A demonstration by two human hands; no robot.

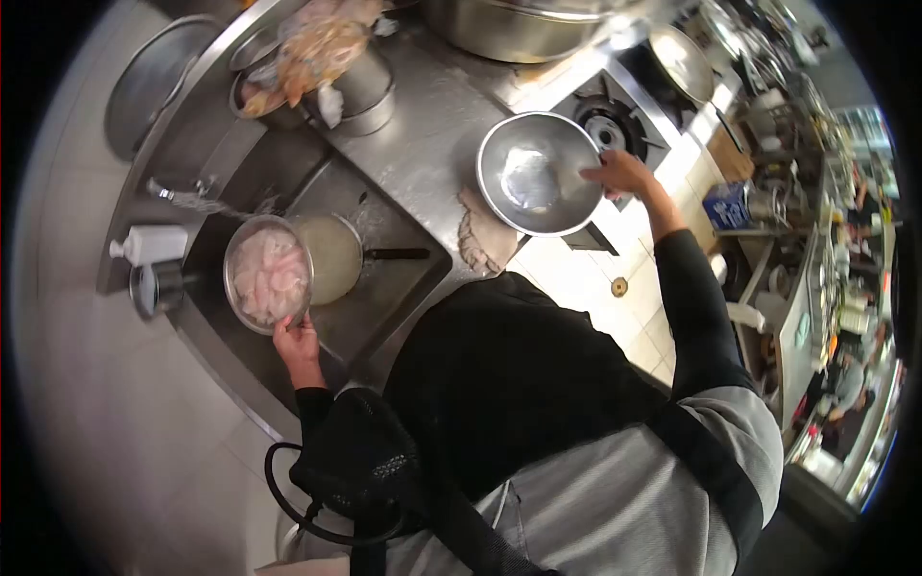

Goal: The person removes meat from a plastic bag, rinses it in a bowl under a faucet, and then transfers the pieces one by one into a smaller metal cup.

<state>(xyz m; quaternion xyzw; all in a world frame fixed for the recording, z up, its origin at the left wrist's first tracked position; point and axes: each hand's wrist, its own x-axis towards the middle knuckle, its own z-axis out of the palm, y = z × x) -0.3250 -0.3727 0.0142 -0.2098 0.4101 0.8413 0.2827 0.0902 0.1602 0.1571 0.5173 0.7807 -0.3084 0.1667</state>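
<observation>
My left hand (297, 343) grips the near rim of a metal bowl filled with pale pink raw meat pieces (269, 278), held over the sink (384, 317). Water from the faucet (159, 188) runs close to the bowl's far side. Beside it in the basin sits a pan of cloudy liquid (327, 252) with a dark handle (400, 253). Out to the right, my right hand (619, 175) is closed on the rim of a large steel mixing bowl (540, 175), its shiny inside facing up. A crumpled beige cloth (485, 235) lies on the counter edge by that bowl.
A gas burner (607, 120) is beyond the mixing bowl, with a large steel pot (519, 29) at the back. Metal containers and a plastic bag of food (322, 60) crowd the far left counter. A white bottle (154, 245) stands left of the sink. Shelves and people are far right.
</observation>
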